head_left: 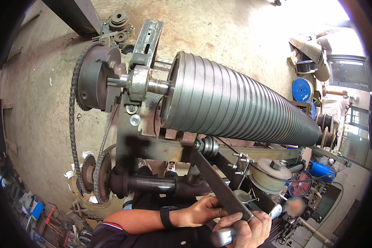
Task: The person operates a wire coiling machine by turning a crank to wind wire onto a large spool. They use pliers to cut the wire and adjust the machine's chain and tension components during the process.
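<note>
A long flat metal bar [219,182] slants from the machine's frame down toward me, with a small grooved roller [211,146] at its far end. Curled against the left side of its near end is my left hand [203,211], fingers closed on the bar; a black band circles that wrist. My right hand [254,231] wraps round the same near end. A shiny metal cylinder [225,237] shows below the bar beside my fingers; what it joins is hidden. Beyond the roller lies a large drum [231,95] wound with close turns of grey metal wire.
A chuck [98,76] turns on the drum's shaft, with a chain [72,115] running down to sprockets [99,173]. A dark pipe [153,184] crosses in front of me. Right of the bar stand a pale spool [270,175] and a red fan [300,183]. Blue reels [302,90] stand farther back.
</note>
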{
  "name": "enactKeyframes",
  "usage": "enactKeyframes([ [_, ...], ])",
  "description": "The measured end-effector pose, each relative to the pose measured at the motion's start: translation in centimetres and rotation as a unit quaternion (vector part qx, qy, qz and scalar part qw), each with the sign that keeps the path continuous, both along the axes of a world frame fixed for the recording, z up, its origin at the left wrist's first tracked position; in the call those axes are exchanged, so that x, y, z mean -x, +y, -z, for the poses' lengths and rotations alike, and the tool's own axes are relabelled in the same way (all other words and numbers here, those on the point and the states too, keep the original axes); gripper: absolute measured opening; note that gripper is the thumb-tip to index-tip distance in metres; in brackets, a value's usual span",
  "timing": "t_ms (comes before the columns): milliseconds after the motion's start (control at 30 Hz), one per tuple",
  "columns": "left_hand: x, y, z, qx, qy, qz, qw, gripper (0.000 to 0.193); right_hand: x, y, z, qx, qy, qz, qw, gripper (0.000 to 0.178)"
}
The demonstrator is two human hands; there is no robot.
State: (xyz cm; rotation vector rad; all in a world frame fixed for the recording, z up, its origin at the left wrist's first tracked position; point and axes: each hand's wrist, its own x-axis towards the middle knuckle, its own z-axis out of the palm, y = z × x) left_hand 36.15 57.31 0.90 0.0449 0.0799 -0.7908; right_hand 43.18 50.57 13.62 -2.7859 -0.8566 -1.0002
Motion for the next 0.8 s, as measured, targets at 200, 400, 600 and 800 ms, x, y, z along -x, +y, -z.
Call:
enactKeyframes([
  [200, -0.7, 1.0, -0.4, -0.004, -0.014, -0.004, 1.0, 0.029, 0.0, 0.3, 0.0, -0.001, 0.006, 0.007, 1.0, 0.015],
  [400, -0.5, 1.0, -0.1, -0.03, -0.035, -0.006, 0.999, 0.026, 0.3, 0.8, -0.4, 0.007, 0.031, 0.02, 0.999, 0.015],
  [600, -0.2, 1.2, 0.1, -0.06, -0.05, -0.001, 0.997, 0.023, 0.4, 1.0, -0.3, 0.003, 0.028, 0.018, 0.999, 0.015],
  [800, -0.3, 1.4, -0.4, -0.025, -0.022, -0.022, 0.999, 0.024, 0.5, 1.3, -0.5, 0.008, 0.033, 0.02, 0.999, 0.014],
])
